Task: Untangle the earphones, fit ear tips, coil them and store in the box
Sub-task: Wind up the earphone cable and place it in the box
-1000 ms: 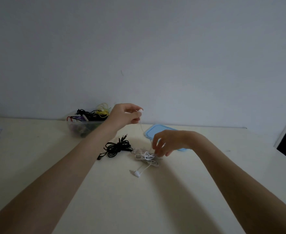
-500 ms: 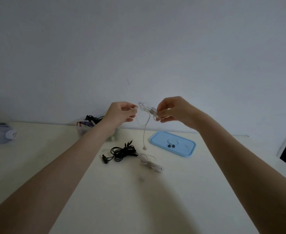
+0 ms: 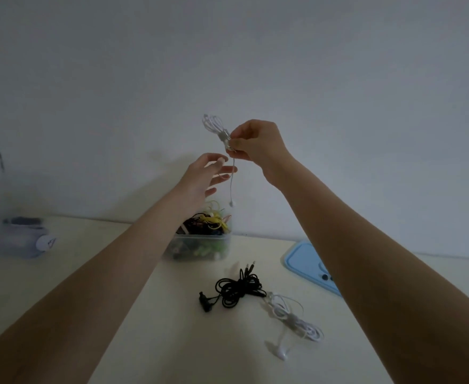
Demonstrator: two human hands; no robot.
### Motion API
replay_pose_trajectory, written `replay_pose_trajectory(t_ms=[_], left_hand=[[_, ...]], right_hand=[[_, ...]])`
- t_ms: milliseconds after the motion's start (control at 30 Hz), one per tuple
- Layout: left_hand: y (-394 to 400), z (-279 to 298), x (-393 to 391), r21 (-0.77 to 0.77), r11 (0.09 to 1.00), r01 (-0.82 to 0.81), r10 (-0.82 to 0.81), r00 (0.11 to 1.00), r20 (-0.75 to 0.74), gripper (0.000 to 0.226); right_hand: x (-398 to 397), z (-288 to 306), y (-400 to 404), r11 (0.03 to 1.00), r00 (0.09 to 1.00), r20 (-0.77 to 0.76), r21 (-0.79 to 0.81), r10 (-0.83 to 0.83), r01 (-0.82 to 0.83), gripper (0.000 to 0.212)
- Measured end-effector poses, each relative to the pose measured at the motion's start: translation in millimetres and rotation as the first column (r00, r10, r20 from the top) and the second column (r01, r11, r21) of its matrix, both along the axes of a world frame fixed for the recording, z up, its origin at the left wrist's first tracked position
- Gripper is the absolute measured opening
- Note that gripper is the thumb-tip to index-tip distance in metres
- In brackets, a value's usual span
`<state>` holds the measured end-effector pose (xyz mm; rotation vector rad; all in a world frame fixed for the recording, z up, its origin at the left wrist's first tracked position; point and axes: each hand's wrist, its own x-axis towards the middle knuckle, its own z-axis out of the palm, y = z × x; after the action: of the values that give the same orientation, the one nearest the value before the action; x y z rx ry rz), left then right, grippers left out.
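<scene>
A pale cream table point(image 3: 116, 273) carries a clear plastic box point(image 3: 200, 246) stuffed with coloured cables, a tangled black earphone cord point(image 3: 236, 289), a bundled white earphone cord point(image 3: 294, 321) just beside it, a light-blue plastic lid point(image 3: 302, 259), and a blurred grey object point(image 3: 19, 239) at far left.

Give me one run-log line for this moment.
right hand: pinches coiled white earphones, raised | left hand: open by dangling cable | table: black earphone bundle, second white pair, clear plastic box

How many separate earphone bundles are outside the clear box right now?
3: white coil pinched in the right hand; black bundle on the table; white bundle right of it. More sit tangled inside the box.
</scene>
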<state>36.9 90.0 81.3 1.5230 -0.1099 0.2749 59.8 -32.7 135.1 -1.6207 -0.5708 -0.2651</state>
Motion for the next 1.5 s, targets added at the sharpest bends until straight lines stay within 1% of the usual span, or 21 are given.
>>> replay_pose_trajectory(t_ms=[67, 200, 300, 400, 500, 600, 667, 700, 733, 800, 833, 867, 900, 967, 1033, 1100, 1133, 1233, 1300, 1400, 1500], left_hand=[[8, -3, 5, 0.01, 0.999, -0.05, 0.05, 0.999, 0.006, 0.011], [22, -22, 12, 0.237, 0.963, -0.13, 0.133, 0.991, 0.004, 0.011], [30, -43, 18, 0.392, 0.905, -0.163, 0.149, 0.987, 0.067, 0.017], [36, -62, 19, 0.625, 0.746, -0.23, 0.197, 0.973, 0.122, 0.017], [39, -76, 20, 0.781, 0.56, -0.275, 0.228, 0.958, 0.174, 0.02], [42, -79, 19, 0.905, 0.323, -0.277, 0.297, 0.938, 0.181, 0.031], [44, -78, 18, 0.937, 0.231, -0.262, 0.299, 0.935, 0.188, 0.032], [45, -76, 18, 0.944, 0.229, -0.237, 0.269, 0.947, 0.173, 0.031], [45, -75, 17, 0.946, 0.259, -0.193, 0.232, 0.964, 0.133, 0.029], [49, -74, 16, 0.901, 0.408, -0.144, 0.139, 0.986, 0.094, 0.019], [51, -74, 16, 0.856, 0.492, -0.157, 0.116, 0.987, 0.114, 0.009], [53, -73, 13, 0.802, 0.564, -0.195, 0.124, 0.981, 0.151, 0.016], [54, -73, 10, 0.756, 0.604, -0.253, 0.139, 0.967, 0.213, 0.026], [54, -72, 5, 0.74, 0.571, -0.356, 0.096, 0.924, 0.37, 0.027], [52, -74, 2, 0.814, 0.458, -0.357, -0.036, 0.907, 0.419, 0.022], [51, -76, 3, 0.875, 0.311, -0.372, -0.061, 0.911, 0.409, 0.02], [52, -75, 3, 0.876, 0.278, -0.393, -0.038, 0.907, 0.419, 0.018], [50, -73, 3, 0.887, 0.221, -0.405, 0.015, 0.911, 0.412, 0.019], [49, -70, 4, 0.912, 0.193, -0.363, 0.044, 0.931, 0.362, 0.02], [44, -65, 8, 0.954, 0.135, -0.269, 0.109, 0.961, 0.255, 0.02], [32, -61, 7, 0.968, 0.021, -0.252, 0.165, 0.955, 0.245, 0.021]], right_hand=[[8, -6, 9, 1.0, 1.0, -0.014, -0.004, -0.012, 0.012, 0.02], [23, -37, 23, 0.999, 0.994, -0.11, -0.026, 0.016, -0.019, 0.021], [33, -67, 21, 0.971, 0.984, -0.172, -0.237, -0.04, -0.002, 0.017], [40, -87, 10, 0.892, 0.986, -0.151, -0.451, -0.065, -0.01, 0.014], [40, -99, 5, 0.776, 0.994, -0.105, -0.629, -0.017, -0.053, 0.019], [38, -111, 9, 0.724, 0.998, -0.058, -0.689, -0.009, -0.034, 0.018], [36, -112, 13, 0.69, 1.0, -0.001, -0.723, 0.0, 0.0, 0.016], [35, -112, 14, 0.655, 0.999, 0.039, -0.756, 0.011, 0.023, 0.016], [33, -111, 17, 0.611, 0.996, 0.084, -0.79, 0.02, 0.054, 0.015], [31, -108, 22, 0.505, 0.986, 0.165, -0.853, 0.022, 0.132, 0.011], [30, -107, 25, 0.447, 0.979, 0.202, -0.878, 0.021, 0.171, 0.012], [30, -106, 30, 0.396, 0.976, 0.219, -0.898, 0.02, 0.193, 0.015], [30, -105, 33, 0.353, 0.974, 0.227, -0.912, 0.015, 0.207, 0.016], [32, -104, 38, 0.275, 0.97, 0.245, -0.933, 0.006, 0.234, 0.012], [36, -107, 40, 0.234, 0.964, 0.267, -0.936, -0.013, 0.263, 0.034], [38, -111, 39, 0.236, 0.965, 0.263, -0.938, 0.001, 0.255, 0.043], [39, -112, 38, 0.241, 0.968, 0.251, -0.94, 0.006, 0.242, 0.042], [39, -116, 33, 0.237, 0.976, 0.219, -0.949, 0.016, 0.209, 0.026], [39, -118, 31, 0.284, 0.98, 0.201, -0.94, 0.004, 0.191, 0.021], [40, -123, 31, 0.361, 0.982, 0.186, -0.913, -0.046, 0.19, 0.024], [34, -119, 26, 0.422, 0.981, 0.178, -0.886, -0.077, 0.194, 0.03]])
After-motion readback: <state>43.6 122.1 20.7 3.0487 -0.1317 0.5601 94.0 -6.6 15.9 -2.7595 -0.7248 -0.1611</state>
